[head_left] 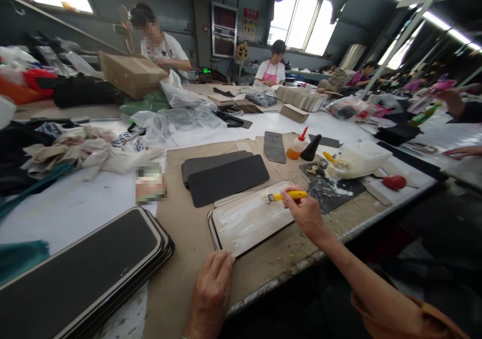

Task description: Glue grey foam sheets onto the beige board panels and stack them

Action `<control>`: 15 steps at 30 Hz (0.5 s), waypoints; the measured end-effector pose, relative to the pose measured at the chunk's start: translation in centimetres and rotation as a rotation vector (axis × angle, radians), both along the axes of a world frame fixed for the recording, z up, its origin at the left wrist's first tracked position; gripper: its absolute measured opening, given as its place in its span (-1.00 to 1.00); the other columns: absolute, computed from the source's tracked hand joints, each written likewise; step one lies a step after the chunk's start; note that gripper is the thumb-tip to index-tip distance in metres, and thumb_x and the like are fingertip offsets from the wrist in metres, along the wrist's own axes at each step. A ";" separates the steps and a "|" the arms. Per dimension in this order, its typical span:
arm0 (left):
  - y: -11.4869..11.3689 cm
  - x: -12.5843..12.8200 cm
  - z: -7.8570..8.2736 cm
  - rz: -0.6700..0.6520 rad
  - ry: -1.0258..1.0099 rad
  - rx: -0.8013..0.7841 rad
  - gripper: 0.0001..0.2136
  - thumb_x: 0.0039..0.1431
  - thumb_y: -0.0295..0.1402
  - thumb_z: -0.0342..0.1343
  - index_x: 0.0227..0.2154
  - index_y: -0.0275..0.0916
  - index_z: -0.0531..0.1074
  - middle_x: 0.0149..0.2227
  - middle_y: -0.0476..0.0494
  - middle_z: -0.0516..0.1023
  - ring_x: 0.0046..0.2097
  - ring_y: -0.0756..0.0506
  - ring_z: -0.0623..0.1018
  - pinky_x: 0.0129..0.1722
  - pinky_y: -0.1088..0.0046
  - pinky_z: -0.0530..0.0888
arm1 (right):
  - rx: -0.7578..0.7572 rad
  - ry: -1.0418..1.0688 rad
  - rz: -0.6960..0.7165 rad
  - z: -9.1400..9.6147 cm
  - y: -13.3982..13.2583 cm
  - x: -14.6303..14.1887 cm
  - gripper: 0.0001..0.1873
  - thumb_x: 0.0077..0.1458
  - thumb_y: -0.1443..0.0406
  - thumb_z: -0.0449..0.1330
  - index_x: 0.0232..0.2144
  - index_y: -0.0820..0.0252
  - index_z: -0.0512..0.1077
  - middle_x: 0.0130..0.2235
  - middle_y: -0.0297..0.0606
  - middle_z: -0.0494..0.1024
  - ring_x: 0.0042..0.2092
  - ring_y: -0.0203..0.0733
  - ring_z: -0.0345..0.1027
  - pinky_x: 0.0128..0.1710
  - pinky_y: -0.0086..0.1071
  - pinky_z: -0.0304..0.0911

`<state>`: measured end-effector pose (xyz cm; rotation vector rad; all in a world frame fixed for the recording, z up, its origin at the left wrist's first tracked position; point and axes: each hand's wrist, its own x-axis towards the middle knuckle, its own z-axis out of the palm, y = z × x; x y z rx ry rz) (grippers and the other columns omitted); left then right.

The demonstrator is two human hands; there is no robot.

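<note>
My right hand (307, 213) is closed around a yellow-handled brush (278, 197), its bristles touching the top beige panel (244, 223). White streaks of a glue-like paste cover much of this panel, which lies on a small stack with dark edges. At the near left corner of the stack, my left hand (213, 289) grips the panel's edge with fingers together; its thumb is hidden. Just behind lie dark grey rounded panels (229, 178). To the right, a white plastic container (359, 160) lies on its side on a paste-smeared black board (335, 193).
A tall stack of long dark panels (86, 268) fills the near left. Behind the work stand a red-tipped bottle of orange liquid (296, 145) and a black cone-shaped object (311, 148). Cloth scraps (83, 150) and plastic bags lie left. Several people work farther back.
</note>
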<state>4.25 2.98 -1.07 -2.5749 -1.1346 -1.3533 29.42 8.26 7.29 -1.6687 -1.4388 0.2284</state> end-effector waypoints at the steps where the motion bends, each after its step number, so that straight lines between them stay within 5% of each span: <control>1: 0.0 -0.2 -0.3 -0.007 0.020 0.003 -0.78 0.14 -0.59 -0.06 -0.20 -0.32 0.40 -0.26 -0.22 0.49 -0.18 -0.10 0.47 -0.17 0.35 0.51 | -0.001 -0.014 -0.061 0.2 -0.5 1.3 -0.67 0.06 0.04 0.07 -0.40 0.20 0.36 -0.44 -0.28 0.44 -0.52 -0.25 0.37 -0.46 -0.37 0.29; 4: 0.2 -0.6 -1.5 -0.035 0.060 0.031 -0.78 0.13 -0.57 -0.03 -0.17 -0.33 0.40 -0.22 -0.25 0.49 -0.13 -0.12 0.46 -0.13 0.34 0.48 | -0.032 0.059 -0.108 0.6 -2.3 1.9 -0.66 0.05 0.03 0.08 -0.38 0.21 0.35 -0.43 -0.27 0.45 -0.52 -0.25 0.38 -0.46 -0.37 0.30; 10: 0.7 -0.9 -1.6 -0.057 0.100 0.118 -0.76 0.18 -0.56 -0.13 -0.20 -0.35 0.41 -0.26 -0.25 0.50 -0.17 -0.12 0.47 -0.17 0.38 0.47 | -0.082 0.220 0.255 -0.6 -3.9 -2.4 -0.69 0.06 0.07 0.11 -0.36 0.20 0.39 -0.38 -0.26 0.47 -0.48 -0.29 0.37 -0.50 -0.45 0.29; 15: 0.8 -1.3 -1.1 -0.063 0.151 0.170 -0.77 0.16 -0.57 -0.12 -0.20 -0.36 0.40 -0.25 -0.26 0.51 -0.17 -0.12 0.48 -0.14 0.38 0.46 | -0.026 0.026 -0.071 -0.4 -2.3 4.5 -0.66 0.08 0.04 0.07 -0.37 0.21 0.36 -0.41 -0.26 0.46 -0.51 -0.26 0.38 -0.45 -0.38 0.31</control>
